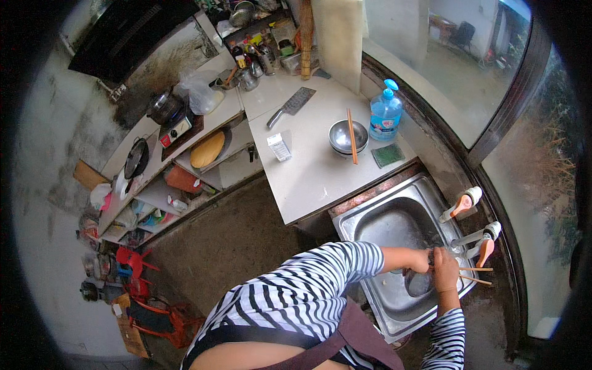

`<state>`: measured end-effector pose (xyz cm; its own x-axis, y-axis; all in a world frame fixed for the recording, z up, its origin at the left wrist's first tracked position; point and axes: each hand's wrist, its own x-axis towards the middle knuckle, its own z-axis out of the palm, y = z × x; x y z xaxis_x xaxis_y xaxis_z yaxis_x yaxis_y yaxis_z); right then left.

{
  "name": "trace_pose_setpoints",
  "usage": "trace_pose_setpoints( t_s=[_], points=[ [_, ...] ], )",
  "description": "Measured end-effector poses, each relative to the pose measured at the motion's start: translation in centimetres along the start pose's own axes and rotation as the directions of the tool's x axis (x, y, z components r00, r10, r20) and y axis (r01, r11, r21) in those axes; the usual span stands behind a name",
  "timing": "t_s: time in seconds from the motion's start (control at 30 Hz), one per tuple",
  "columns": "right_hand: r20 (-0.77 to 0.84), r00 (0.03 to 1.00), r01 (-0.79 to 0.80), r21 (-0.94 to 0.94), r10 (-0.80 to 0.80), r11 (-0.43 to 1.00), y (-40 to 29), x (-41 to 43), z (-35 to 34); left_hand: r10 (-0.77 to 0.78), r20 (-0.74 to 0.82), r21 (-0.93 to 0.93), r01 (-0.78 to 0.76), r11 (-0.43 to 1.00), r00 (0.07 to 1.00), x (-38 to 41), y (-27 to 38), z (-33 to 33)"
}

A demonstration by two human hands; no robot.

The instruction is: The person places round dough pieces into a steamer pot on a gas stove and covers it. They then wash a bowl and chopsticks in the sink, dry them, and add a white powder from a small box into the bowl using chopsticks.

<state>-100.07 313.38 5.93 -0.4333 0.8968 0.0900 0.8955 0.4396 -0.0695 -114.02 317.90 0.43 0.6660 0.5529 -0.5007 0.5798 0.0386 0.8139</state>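
Both hands meet over the stainless steel sink point(393, 319). My right hand point(445, 268) is closed around a pair of wooden chopsticks point(476, 269), whose ends stick out to the right. My left hand point(419, 261) is bent in beside it, nearly touching; what its fingers hold is hidden. Below the hands, a rounded metal vessel point(418, 283) lies in the basin, partly covered by them. Two taps with orange handles point(461, 204) point(485, 252) stand at the sink's right edge.
On the counter point(305, 185) are stacked metal bowls point(341, 134) with chopsticks point(352, 138) across them, a blue pump bottle point(385, 115), a green scouring pad point(387, 155), a cleaver point(299, 101) and a small carton point(279, 147). A pot point(164, 107) sits on a stove further left.
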Motion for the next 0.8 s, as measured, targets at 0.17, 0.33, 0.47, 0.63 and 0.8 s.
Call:
trace_pose_setpoints(
  t_s=[0.17, 0.33, 0.47, 0.63, 0.8],
  points=[
    [0.174, 0.687, -0.650, 0.583, 0.706, 0.488, 1.0, -2.4, 3.9, -0.016, -0.165, -0.021, 0.012, 1.000, 0.986, -3.2, 3.3, -1.7],
    [0.742, 0.379, -0.535, 0.663, 0.553, -0.524, 0.4, -6.5, 9.7, -0.057, -0.266, -0.055, 0.044, 0.998, 0.962, -2.4, 3.7, 0.2],
    [0.921, 0.370, -0.406, 0.278, 0.122, -0.870, 0.3, -7.1, 10.1, -0.005, -0.371, -0.087, -0.029, 0.996, 0.929, -0.3, 4.3, 0.2],
    [0.462, 0.470, -0.446, 0.860, 0.752, -0.249, 4.6, -9.9, 18.3, -0.005, -0.103, 0.167, 0.022, 0.986, 0.995, 0.8, 6.4, -0.9],
    [0.188, 0.554, -0.750, 0.535, 0.811, 0.389, 0.4, -4.9, 4.4, -0.040, 0.264, 0.595, -0.131, 0.793, 0.964, 2.2, 7.8, -2.6]
  ],
)
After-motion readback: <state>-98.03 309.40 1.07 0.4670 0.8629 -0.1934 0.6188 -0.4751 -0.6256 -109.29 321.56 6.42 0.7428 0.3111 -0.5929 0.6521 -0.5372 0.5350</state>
